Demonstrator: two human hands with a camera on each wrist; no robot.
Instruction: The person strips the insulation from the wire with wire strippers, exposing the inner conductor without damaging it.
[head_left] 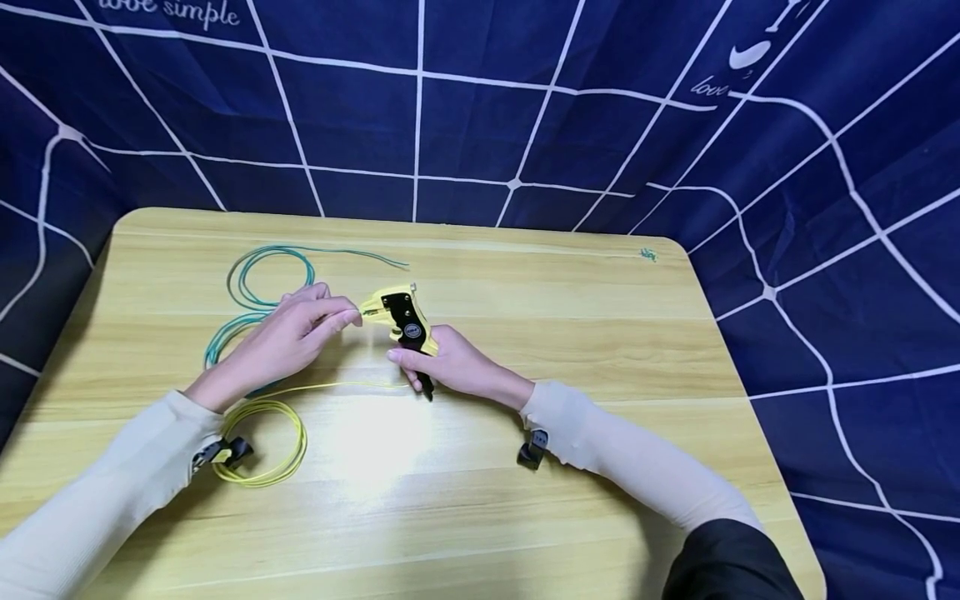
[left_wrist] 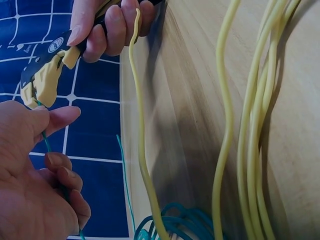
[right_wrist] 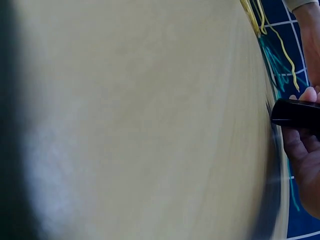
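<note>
My right hand (head_left: 459, 364) grips the handles of a yellow and black wire stripper (head_left: 406, 315) above the middle of the table. The tool's nose points left, toward my left hand (head_left: 296, 332). Between thumb and forefinger, that hand pinches a green wire (left_wrist: 47, 142) right at the nose. In the left wrist view the wire's end runs into the yellow jaws, where its tip is hidden. The rest of it trails down past the curled lower fingers. A black handle end (right_wrist: 295, 114) sticks out of my right hand in the right wrist view.
Coiled green wire (head_left: 231, 283) lies behind and under my left forearm, one loose end reaching right. Nearer me is a coil of yellow wire (head_left: 301, 437), its free end stretching toward the stripper's handles. Small green scraps (head_left: 648, 255) sit at the far right corner. Dark blue curtains (head_left: 480, 125) surround the table.
</note>
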